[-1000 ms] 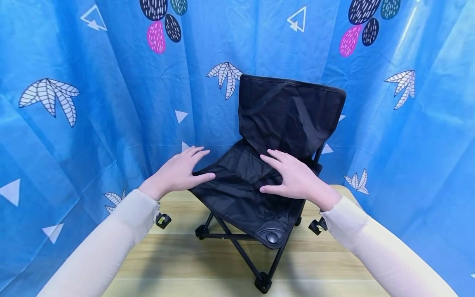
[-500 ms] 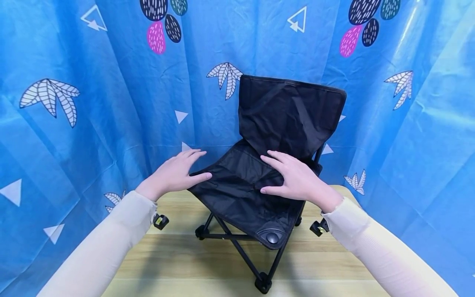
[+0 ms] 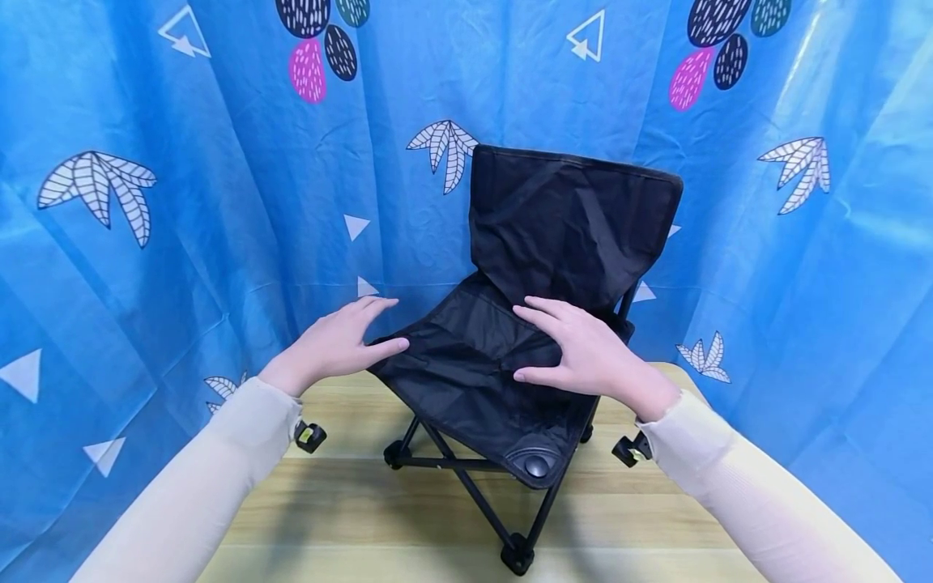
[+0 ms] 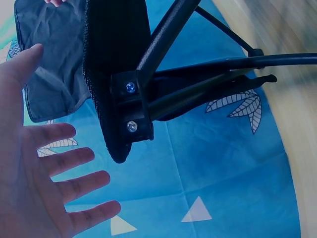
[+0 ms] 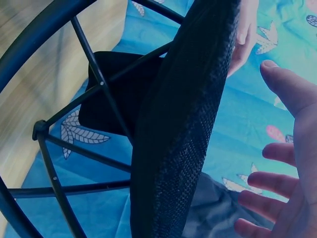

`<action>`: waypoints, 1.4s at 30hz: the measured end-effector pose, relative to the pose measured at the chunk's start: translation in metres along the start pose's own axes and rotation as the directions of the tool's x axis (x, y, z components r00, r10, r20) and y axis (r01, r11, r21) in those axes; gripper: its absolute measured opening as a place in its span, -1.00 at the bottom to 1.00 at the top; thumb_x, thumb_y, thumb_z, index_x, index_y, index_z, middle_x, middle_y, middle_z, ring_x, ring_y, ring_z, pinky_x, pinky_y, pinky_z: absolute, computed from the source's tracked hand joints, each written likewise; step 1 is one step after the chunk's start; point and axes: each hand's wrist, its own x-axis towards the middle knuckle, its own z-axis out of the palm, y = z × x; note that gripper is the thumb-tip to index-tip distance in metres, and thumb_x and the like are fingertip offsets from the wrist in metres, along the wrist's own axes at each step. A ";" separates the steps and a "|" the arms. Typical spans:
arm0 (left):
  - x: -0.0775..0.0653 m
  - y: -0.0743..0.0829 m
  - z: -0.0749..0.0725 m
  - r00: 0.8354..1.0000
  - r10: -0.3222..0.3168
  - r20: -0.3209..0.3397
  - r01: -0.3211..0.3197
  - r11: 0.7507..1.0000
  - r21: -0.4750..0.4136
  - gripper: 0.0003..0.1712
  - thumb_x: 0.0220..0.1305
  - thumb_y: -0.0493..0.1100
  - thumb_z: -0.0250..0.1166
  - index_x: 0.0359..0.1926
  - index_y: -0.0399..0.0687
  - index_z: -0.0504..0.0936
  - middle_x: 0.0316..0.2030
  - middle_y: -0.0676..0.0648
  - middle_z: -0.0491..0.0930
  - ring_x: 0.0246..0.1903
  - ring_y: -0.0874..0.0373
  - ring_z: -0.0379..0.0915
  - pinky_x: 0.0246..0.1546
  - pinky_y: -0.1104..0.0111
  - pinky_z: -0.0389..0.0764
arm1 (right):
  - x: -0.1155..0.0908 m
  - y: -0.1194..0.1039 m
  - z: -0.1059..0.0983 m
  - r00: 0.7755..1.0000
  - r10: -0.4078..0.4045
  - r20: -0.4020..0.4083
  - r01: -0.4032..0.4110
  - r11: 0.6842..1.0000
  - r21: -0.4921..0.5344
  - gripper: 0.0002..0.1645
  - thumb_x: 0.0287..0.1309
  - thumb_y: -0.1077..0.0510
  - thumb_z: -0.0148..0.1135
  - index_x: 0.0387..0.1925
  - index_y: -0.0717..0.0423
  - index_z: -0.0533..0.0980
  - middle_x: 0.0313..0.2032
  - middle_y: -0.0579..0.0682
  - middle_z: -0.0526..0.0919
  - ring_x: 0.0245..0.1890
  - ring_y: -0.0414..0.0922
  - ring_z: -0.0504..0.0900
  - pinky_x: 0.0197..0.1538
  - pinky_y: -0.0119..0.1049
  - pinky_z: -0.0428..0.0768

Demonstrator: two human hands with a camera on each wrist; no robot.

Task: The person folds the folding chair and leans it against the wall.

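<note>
A black folding chair (image 3: 466,356) with a fabric seat and backrest (image 3: 568,235) stands unfolded on the wooden table. My left hand (image 3: 324,344) is held in the air at the seat's left corner, fingers spread and holding nothing. In the left wrist view, its fingers are apart from the corner bracket (image 4: 131,106) with two screws. My right hand (image 3: 586,352) hovers over the right part of the seat, fingers extended, nothing in it. The right wrist view shows that hand (image 5: 292,173) beside the seat's edge (image 5: 188,134), with a gap between.
Crossed black legs (image 3: 466,486) with rounded feet support the chair on the light wooden table (image 3: 328,518). A blue patterned curtain (image 3: 240,162) surrounds the back and both sides. A round black disc (image 3: 536,465) sits at the seat's front corner. Small black devices (image 3: 309,437) hang at both wrists.
My left hand has drifted a little to the left, away from the seat. My right hand has shifted very slightly right. The chair has stayed in place.
</note>
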 end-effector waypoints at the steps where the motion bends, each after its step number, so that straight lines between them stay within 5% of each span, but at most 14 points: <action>1: -0.001 -0.001 0.000 1.000 -0.003 0.002 0.003 1.000 -0.003 0.06 0.45 0.60 0.12 0.69 0.08 0.26 0.65 -0.19 0.27 0.62 -0.25 0.22 0.52 -0.31 0.34 | 0.000 0.000 0.000 1.000 -0.001 -0.003 0.001 1.000 0.004 0.07 0.20 -0.34 0.55 0.59 0.01 0.42 0.59 0.17 0.40 0.56 0.22 0.43 0.52 0.25 0.46; 21: -0.009 -0.020 0.000 0.999 -0.045 0.007 0.045 0.998 -0.053 0.00 0.50 0.57 0.08 0.66 0.04 0.34 0.64 -0.25 0.28 0.60 -0.30 0.24 0.51 -0.35 0.32 | -0.008 -0.006 0.000 0.992 -0.090 -0.091 0.092 0.996 0.017 -0.04 0.15 -0.25 0.62 0.47 0.07 0.53 0.37 0.12 0.66 0.31 0.12 0.68 0.30 0.15 0.68; 42: -0.017 -0.035 0.004 0.996 -0.079 0.052 0.083 0.992 -0.099 -0.12 0.61 0.45 0.03 0.61 -0.05 0.39 0.41 -0.28 0.57 0.37 -0.26 0.53 0.33 -0.27 0.55 | -0.020 -0.014 -0.001 0.974 -0.199 -0.111 0.202 0.979 0.014 -0.09 0.11 -0.22 0.65 0.40 0.07 0.59 0.22 0.03 0.77 0.16 0.00 0.75 0.19 0.02 0.75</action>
